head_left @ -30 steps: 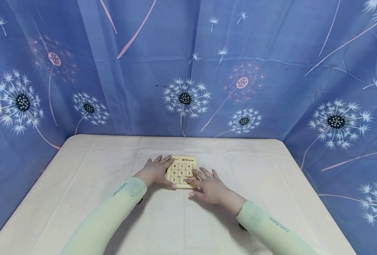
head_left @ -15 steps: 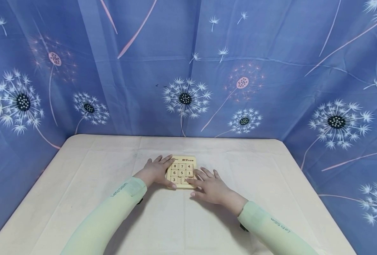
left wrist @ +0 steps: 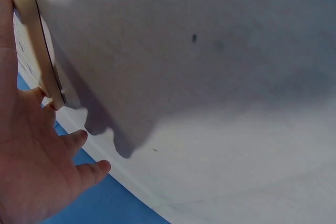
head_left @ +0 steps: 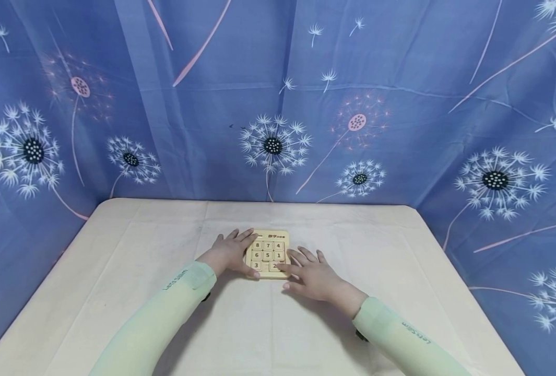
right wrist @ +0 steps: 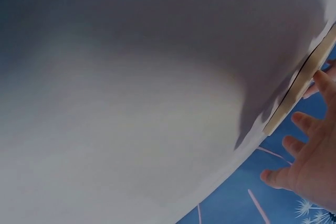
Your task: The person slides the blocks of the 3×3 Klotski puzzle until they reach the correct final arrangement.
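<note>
A pale yellow number slide puzzle (head_left: 268, 274) lies flat on the table, its header printed in dark characters. Its rows read 8 7 4, then 6 5 1, then 3 and 2 with a gap between them. My left hand (head_left: 231, 254) rests along the puzzle's left side, thumb on the near corner and forefinger at the far one, the other fingers spread. With its forefinger, my right hand (head_left: 314, 277) touches the 2 tile (head_left: 274, 267); its thumb and other fingers stay outstretched. Both wrist views show the board edge-on, its numbers mostly hidden.
A cream cloth covers the table (head_left: 184, 324), its back corners rounded. Blue curtains (head_left: 202, 130) with dandelion prints stand behind it and at both sides. Light green sleeves (head_left: 155, 318) cover both forearms.
The 2 tile has slid right in the bottom row, widening the gap beside the 3. My right hand has shifted slightly right with it; the left hand has stayed in place.
</note>
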The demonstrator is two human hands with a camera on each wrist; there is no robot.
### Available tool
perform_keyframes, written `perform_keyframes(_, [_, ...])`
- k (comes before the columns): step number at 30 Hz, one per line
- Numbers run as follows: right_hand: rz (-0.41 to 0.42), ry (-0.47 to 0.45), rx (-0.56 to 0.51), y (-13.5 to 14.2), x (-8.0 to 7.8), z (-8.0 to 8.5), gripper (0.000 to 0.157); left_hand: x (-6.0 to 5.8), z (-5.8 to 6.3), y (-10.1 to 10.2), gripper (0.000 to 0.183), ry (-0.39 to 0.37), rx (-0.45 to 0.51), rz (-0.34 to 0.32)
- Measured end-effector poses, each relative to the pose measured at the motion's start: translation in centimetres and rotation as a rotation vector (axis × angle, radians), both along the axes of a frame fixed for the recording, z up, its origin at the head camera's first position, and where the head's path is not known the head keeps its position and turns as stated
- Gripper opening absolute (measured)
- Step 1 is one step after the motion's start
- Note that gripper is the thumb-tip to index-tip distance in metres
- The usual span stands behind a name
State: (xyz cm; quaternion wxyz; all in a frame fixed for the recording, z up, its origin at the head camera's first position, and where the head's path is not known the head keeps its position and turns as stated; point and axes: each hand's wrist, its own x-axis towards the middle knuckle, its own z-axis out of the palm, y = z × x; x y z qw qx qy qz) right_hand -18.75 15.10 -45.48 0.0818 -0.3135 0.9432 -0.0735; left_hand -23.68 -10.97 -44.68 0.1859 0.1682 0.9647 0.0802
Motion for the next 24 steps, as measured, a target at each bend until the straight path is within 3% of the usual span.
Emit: perform_keyframes(24, [-0.001, 0.003, -0.008, 0.54, 0.12, 0.21, 0.055, -0.14, -0.06, -0.05, 0.118, -0.014, -0.007, 0.003])
